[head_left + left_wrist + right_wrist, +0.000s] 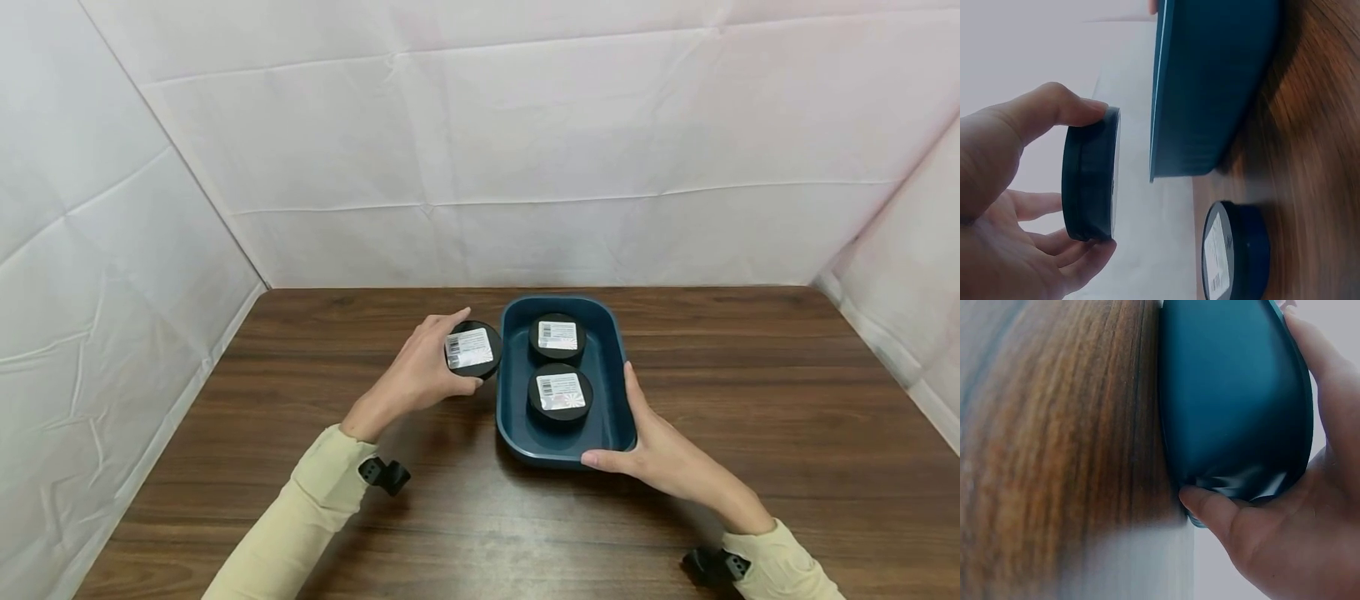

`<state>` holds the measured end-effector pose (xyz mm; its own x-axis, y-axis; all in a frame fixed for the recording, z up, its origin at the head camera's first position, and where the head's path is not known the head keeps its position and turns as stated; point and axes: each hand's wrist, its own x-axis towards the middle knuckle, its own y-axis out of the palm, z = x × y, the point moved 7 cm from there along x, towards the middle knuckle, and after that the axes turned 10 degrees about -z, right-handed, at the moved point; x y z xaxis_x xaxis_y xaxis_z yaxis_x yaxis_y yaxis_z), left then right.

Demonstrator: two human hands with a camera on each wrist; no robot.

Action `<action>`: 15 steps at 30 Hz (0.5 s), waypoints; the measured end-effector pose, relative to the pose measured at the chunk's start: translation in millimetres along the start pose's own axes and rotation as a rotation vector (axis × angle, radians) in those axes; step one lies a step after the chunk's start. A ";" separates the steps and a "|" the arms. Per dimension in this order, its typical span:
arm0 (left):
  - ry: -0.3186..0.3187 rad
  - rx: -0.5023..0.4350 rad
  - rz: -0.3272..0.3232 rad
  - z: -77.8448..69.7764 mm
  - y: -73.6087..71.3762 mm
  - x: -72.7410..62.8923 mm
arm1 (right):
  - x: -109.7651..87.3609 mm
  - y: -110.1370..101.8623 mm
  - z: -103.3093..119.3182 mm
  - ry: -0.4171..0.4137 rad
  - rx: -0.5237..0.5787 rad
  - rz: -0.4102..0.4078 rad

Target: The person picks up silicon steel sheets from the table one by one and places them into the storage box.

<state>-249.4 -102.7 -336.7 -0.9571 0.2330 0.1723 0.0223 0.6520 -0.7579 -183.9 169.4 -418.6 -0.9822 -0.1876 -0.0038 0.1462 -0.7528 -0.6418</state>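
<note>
My left hand [416,367] grips a round black tin [471,350] by its sides, thumb at the near edge and fingers at the far one. A white barcode label faces up on its lid. The tin is held just left of a dark blue tray [606,350], lifted off the table. Two more labelled black tins, a far one [557,336] and a near one [559,396], sit inside the tray. At the tray's near right corner, my right hand [663,450] holds it between thumb and fingers. In the left wrist view another black tin [1235,253] rests on the table.
A brown wood-grain table [750,400] lies under everything. White cloth walls [525,142] stand behind and at both sides. Each sleeve carries a small black device, one at the left wrist [384,475] and one at the right wrist [716,567].
</note>
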 end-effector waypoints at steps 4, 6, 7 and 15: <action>0.011 -0.011 0.009 -4.9 4.2 0.8 | -0.2 0.9 0.1 -0.001 -0.006 0.000; 0.009 -0.014 0.013 -6.6 5.5 0.8 | -0.5 1.3 0.2 -0.001 -0.009 0.001; 0.009 -0.016 0.014 -7.3 6.1 1.1 | -0.7 1.3 0.1 -0.001 -0.010 0.001; 0.021 -0.017 0.019 -11.9 13.0 5.6 | -0.2 0.5 -0.3 -0.015 -0.011 -0.007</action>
<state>-251.0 -84.4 -338.1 -0.9500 0.2609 0.1714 0.0455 0.6591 -0.7507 -183.7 169.2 -419.2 -0.9814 -0.1914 0.0121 0.1377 -0.7472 -0.6502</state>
